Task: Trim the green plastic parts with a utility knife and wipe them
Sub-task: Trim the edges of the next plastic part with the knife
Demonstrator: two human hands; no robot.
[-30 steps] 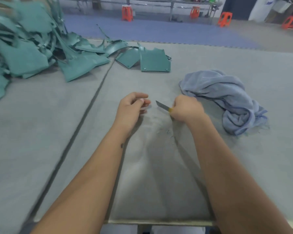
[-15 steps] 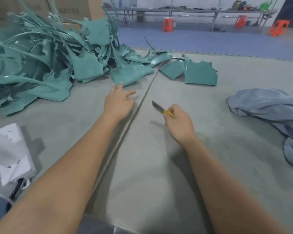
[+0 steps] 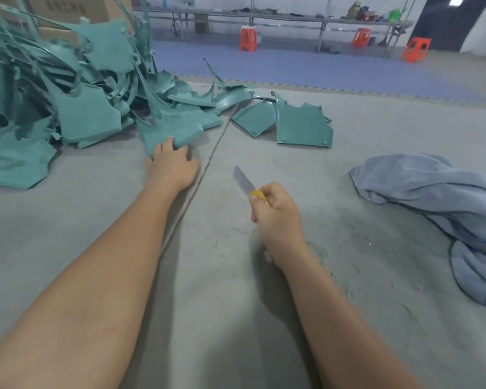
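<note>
A big heap of green plastic parts (image 3: 54, 94) covers the table's far left. My left hand (image 3: 173, 164) reaches its near edge, with its fingers curled onto the lowest corner of one green part (image 3: 171, 130). My right hand (image 3: 275, 214) grips a yellow-handled utility knife (image 3: 246, 183) over the table's middle, the bare blade pointing up and to the left. Two flatter green parts (image 3: 303, 127) lie apart from the heap, further back on the right. A crumpled blue-grey cloth (image 3: 438, 203) lies at the right.
The grey felt-covered table (image 3: 236, 318) has a seam (image 3: 205, 175) running from the heap toward me. Green shavings (image 3: 331, 265) are scattered near my right forearm. Cardboard boxes (image 3: 76, 7) stand behind the heap. Orange stools (image 3: 247, 39) and long benches stand across the blue floor.
My left hand has reached forward from the bare table to the heap and now grasps a green part's corner. The right hand keeps the knife. My view has shifted left.
</note>
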